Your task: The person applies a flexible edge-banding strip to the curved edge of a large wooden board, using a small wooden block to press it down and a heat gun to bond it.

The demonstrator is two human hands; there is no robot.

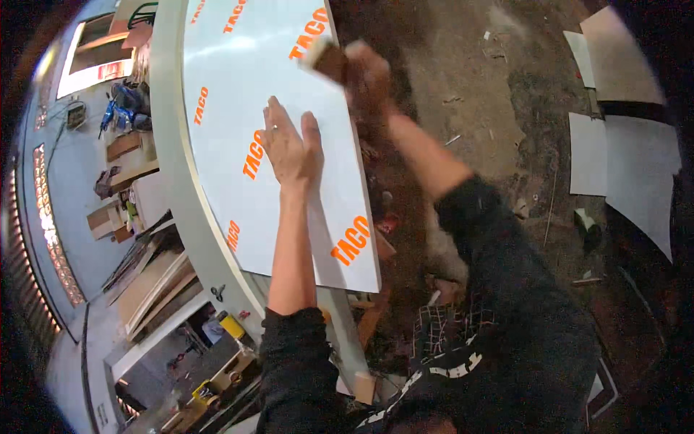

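Note:
A white panel (pixel 242 72) with orange print lies before me on a long, pale work surface (pixel 181 195). My left hand (pixel 293 152) rests flat on the panel, fingers stretched and thumb apart, with a ring on one finger. At the panel's far right edge my right hand (pixel 369 78) is closed around a blurred block-like thing (pixel 325 59), brown with a pale end. Motion smears it, so its exact kind cannot be made out. Whether it touches the panel's edge or hovers over it is unclear.
Small black scissors (pixel 217 293) lie by the work surface's left side, near a yellow cylinder (pixel 231 325). Stacked boards (pixel 152 289) lean at the left, below a blue tool (pixel 123 108). White sheets (pixel 589 155) and a dark round-ended object (pixel 588 230) are on the stained floor at right.

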